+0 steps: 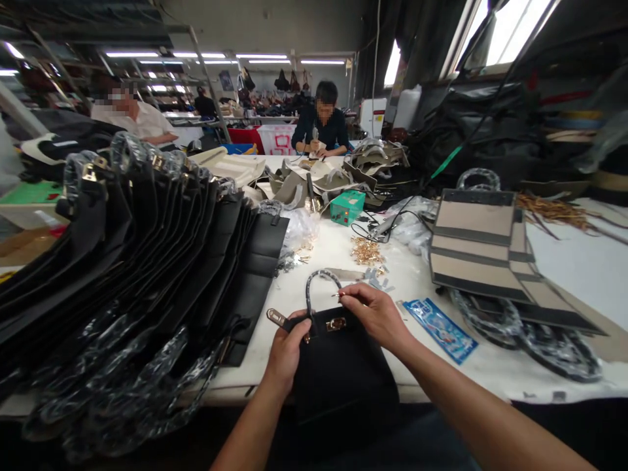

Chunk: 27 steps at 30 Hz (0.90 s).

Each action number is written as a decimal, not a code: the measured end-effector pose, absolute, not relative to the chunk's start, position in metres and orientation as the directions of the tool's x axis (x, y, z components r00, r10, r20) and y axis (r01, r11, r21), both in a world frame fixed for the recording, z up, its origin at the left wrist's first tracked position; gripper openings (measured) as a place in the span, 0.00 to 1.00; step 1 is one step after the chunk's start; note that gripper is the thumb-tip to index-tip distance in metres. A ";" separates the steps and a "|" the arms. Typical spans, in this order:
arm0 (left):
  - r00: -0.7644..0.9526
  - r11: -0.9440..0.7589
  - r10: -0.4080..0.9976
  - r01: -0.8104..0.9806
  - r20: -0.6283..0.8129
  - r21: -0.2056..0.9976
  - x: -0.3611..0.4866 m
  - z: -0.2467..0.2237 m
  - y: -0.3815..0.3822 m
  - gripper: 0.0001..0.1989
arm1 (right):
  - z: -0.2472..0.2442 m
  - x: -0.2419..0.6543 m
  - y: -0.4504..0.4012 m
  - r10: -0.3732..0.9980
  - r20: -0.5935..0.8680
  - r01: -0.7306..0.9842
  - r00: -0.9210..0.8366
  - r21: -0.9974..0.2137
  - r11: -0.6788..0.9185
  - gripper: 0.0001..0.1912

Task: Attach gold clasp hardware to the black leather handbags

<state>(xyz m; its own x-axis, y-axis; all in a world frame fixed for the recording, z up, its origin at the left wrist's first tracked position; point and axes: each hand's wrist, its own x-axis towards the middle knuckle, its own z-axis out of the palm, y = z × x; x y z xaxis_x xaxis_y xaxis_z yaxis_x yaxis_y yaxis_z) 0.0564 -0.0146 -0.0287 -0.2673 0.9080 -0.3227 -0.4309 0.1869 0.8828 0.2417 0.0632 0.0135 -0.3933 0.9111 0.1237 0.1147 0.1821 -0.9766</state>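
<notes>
A black leather handbag point(343, 373) rests upright against me at the front edge of the white worktable point(314, 373). My left hand point(287, 353) grips its top left side, near a gold-tipped strap tab point(277, 318). A gold clasp point(336, 324) sits on the front flap, and a plastic-wrapped top handle point(318, 286) arches above it. My right hand point(375, 314) pinches a tiny gold pin point(335, 295) between its fingertips, just right of the handle. The pin's point is close to the handle, though I cannot tell if they touch.
Rows of black leather bags point(147, 248) lean together at the left. Loose gold hardware point(367, 252), a green electrical box point(347, 207), a blue packet point(440, 330) and beige-and-black bag panels point(478, 242) lie ahead and right. A co-worker point(321, 124) works across the table.
</notes>
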 end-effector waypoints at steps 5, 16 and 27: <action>-0.262 0.159 0.918 -0.447 -0.298 0.880 0.061 -0.024 -0.018 0.18 | 0.030 0.226 0.059 0.757 0.123 0.158 -0.642 -0.945 0.288 0.11; -0.252 0.179 0.895 -0.553 -0.368 0.814 0.059 -0.025 -0.024 0.16 | 0.010 0.298 0.052 0.858 -0.110 0.318 -0.501 -0.946 0.064 0.11; 0.141 0.341 0.917 -0.762 -0.373 0.550 0.054 -0.019 -0.027 0.27 | -0.022 0.287 0.041 0.973 -0.089 0.300 -0.214 -0.954 -0.021 0.09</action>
<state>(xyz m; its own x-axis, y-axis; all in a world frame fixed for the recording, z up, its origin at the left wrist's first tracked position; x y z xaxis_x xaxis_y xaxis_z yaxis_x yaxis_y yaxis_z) 0.0539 -0.0274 -0.0192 0.1409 0.9173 -0.3725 -0.7624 0.3406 0.5503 0.2871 0.0414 -0.0221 -0.2141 0.9728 -0.0888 0.3005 -0.0210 -0.9536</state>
